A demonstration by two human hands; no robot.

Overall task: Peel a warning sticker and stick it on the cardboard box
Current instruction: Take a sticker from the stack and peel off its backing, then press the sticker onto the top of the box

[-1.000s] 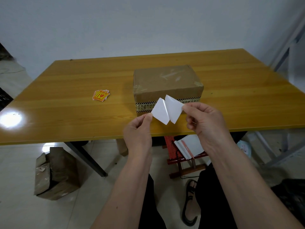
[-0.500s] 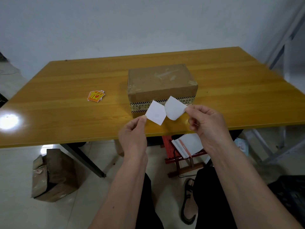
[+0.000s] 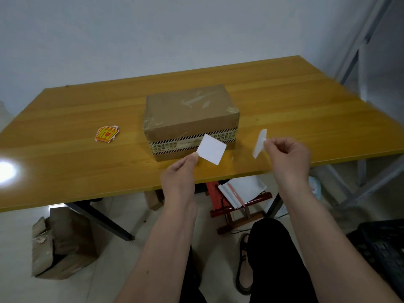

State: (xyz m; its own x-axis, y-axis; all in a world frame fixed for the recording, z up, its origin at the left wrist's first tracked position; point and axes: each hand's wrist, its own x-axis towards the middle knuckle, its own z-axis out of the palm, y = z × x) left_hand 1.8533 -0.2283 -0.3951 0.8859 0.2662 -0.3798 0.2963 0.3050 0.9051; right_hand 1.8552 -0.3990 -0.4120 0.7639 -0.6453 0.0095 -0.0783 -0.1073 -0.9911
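Observation:
A taped brown cardboard box (image 3: 188, 110) with a striped band on its near side stands mid-table. My left hand (image 3: 179, 171) pinches a flat white square piece (image 3: 211, 149) by one corner, just in front of the box. My right hand (image 3: 288, 158) pinches a second, curled white piece (image 3: 260, 142), seen almost edge-on to the right of the box. The two pieces are apart. Both show white, so I cannot tell which is the sticker and which the backing. A small pile of orange warning stickers (image 3: 106, 134) lies on the table left of the box.
The yellow wooden table (image 3: 65, 167) has its near edge just under my hands. On the floor lie a crushed cardboard box (image 3: 61, 243) at the left and a red stool with papers (image 3: 240, 193) under the table. A metal frame (image 3: 360, 62) stands right.
The two white pieces, joined along an edge a second ago, have come fully apart. My right hand has carried its piece to the right; my left hand stays in front of the box.

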